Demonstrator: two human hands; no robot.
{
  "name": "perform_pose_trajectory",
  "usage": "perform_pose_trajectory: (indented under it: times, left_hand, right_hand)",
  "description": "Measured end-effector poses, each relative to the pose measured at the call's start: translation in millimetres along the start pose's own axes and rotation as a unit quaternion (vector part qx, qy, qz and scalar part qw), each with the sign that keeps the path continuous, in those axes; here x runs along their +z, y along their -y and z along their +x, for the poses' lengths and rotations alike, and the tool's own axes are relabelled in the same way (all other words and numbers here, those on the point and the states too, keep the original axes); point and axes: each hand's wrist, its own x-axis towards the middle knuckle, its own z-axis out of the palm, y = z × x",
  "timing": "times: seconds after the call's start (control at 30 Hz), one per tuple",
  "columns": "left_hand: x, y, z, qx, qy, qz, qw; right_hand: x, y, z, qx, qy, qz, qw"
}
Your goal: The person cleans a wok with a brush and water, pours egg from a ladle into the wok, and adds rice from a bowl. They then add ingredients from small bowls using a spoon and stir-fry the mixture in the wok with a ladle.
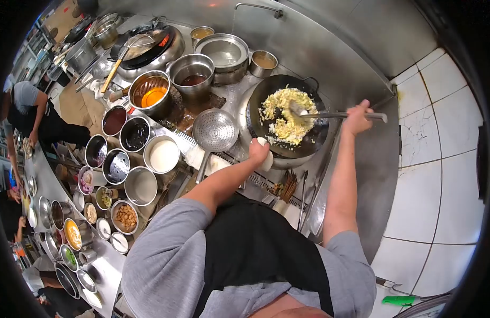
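Note:
A black wok sits on the burner, holding a loose mix of yellow egg and white rice. My right hand is wrapped round the long metal handle of a ladle, whose bowl rests among the food and is partly blurred. At the wok's near left edge, my left hand is closed on a folded white cloth; the wok rim under the cloth is hidden. A perforated strainer lies just left of that hand.
Steel pots and a water-filled pan stand behind the strainer. Sauce tubs and a bowl of browned pieces crowd the left. A bamboo brush stands before the wok. Other people work at far left.

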Motion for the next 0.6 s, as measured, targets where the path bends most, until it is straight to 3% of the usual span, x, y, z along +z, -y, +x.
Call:
perform_pose_trajectory:
  times: [0.07,0.13,0.2,0.27,0.33,0.4,0.43,0.57,0.6]
  left_hand:
    - [-1,5,7,0.005,0.006,0.010,1.000]
    - [-2,4,9,0.015,0.021,0.021,0.999]
    - [0,-4,12,0.012,0.013,0.013,1.000]
    - [-3,0,3,0.005,0.008,0.015,1.000]
    - [-5,-1,6,0.005,0.004,0.007,1.000]
    - [-1,9,9,0.041,0.004,0.030,0.999]
    - [3,12,11,0.039,-0.009,0.023,0.999]
    - [3,9,9,0.041,-0.019,0.001,0.999]
    - [4,9,10,0.039,-0.018,0.002,0.999]
  right_hand:
    - [8,10,-21,0.027,0.168,0.082,0.982]
    - [16,59,-65,-0.003,0.219,0.030,0.975]
    - [15,54,-92,-0.090,0.271,0.041,0.957]
    - [18,8,-53,-0.130,0.217,-0.021,0.967]
    - [32,4,3,-0.006,0.134,0.038,0.990]
    - [40,32,35,0.011,0.015,0.047,0.999]
    - [33,28,51,0.004,0.040,0.116,0.992]
    - [43,-1,-8,-0.028,-0.033,0.057,0.997]
    - [50,4,-23,0.011,0.049,0.091,0.995]
